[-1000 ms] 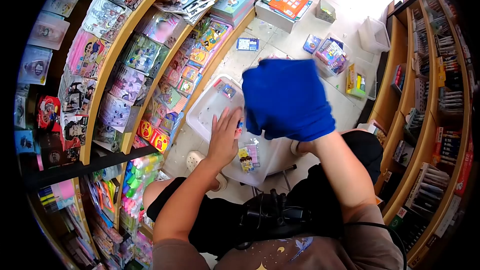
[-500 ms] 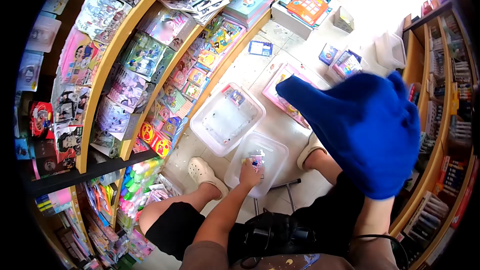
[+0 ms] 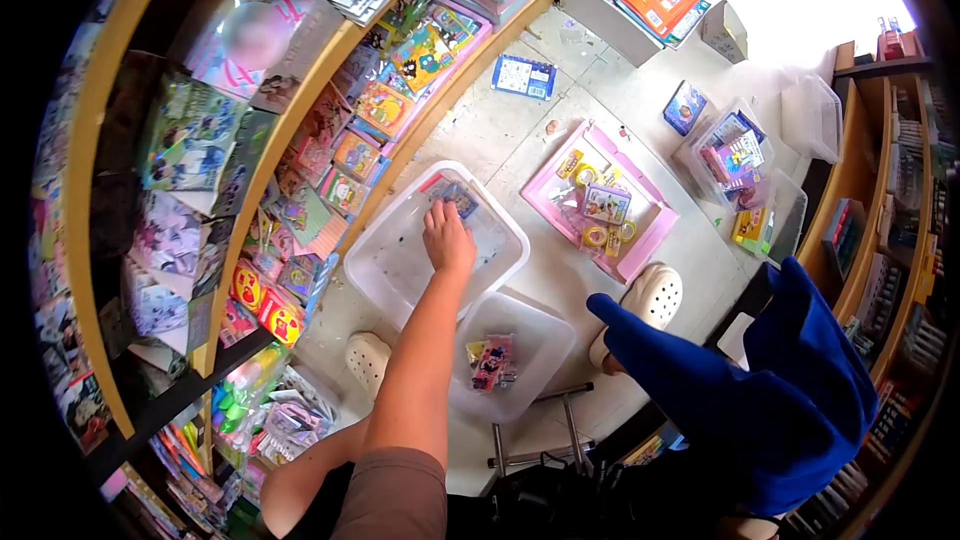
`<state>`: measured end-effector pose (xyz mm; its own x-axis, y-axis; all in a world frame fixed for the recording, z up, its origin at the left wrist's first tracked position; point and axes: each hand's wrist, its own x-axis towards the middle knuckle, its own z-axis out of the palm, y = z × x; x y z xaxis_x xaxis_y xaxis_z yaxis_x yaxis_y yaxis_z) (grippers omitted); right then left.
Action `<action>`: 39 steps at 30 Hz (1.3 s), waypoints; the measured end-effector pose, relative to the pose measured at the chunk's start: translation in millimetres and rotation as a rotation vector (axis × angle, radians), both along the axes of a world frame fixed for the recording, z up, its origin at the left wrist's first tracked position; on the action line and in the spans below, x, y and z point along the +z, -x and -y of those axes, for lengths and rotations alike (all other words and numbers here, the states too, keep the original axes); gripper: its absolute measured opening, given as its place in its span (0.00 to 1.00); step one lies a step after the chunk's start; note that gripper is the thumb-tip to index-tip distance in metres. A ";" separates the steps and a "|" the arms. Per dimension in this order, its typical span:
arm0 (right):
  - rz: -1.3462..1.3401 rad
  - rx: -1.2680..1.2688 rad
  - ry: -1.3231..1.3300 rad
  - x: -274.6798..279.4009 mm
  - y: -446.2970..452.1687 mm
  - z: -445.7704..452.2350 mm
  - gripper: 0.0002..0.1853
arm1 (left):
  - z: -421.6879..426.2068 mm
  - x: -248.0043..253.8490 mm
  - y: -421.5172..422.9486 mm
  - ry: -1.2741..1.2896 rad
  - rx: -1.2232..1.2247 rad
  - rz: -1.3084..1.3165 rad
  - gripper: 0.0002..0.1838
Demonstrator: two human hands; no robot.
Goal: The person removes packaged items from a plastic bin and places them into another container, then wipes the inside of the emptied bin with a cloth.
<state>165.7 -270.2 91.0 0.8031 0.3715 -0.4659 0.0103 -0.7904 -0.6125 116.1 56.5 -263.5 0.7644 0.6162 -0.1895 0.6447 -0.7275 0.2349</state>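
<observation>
Left hand: we have moved it from the small bin (image 3: 540, 340) to the large bin (image 3: 372, 258); fingers bent at the blue packet (image 3: 462, 202), grip unclear.
Right hand: hidden under the blue cloth (image 3: 800, 380), so we cannot tell its state; the cloth now hangs lower, soft and folded.
Small bin: smooth, translucent plastic, rounded corners, shiny pink packets (image 3: 491, 362) inside.
</observation>
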 end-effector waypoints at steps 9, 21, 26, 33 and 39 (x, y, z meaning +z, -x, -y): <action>-0.078 -0.003 0.057 -15.5 -4.0 -5.1 0.11 | -7.3 -17.0 -23.4 -0.147 0.142 -0.115 0.27; 0.101 0.122 -0.165 -0.5 -1.2 -19.9 0.11 | -14.6 73.2 20.7 0.155 -0.125 0.300 0.14; 0.376 0.280 -0.226 24.1 3.9 -53.0 0.11 | 15.1 156.3 20.2 0.926 0.251 0.533 0.26; 1.559 0.595 1.060 -73.0 62.2 -108.1 0.14 | 125.4 323.4 39.6 1.458 -0.014 0.745 0.30; 2.057 0.781 2.724 -74.4 67.5 -138.7 0.21 | 151.3 356.7 100.8 1.359 -0.056 0.689 0.30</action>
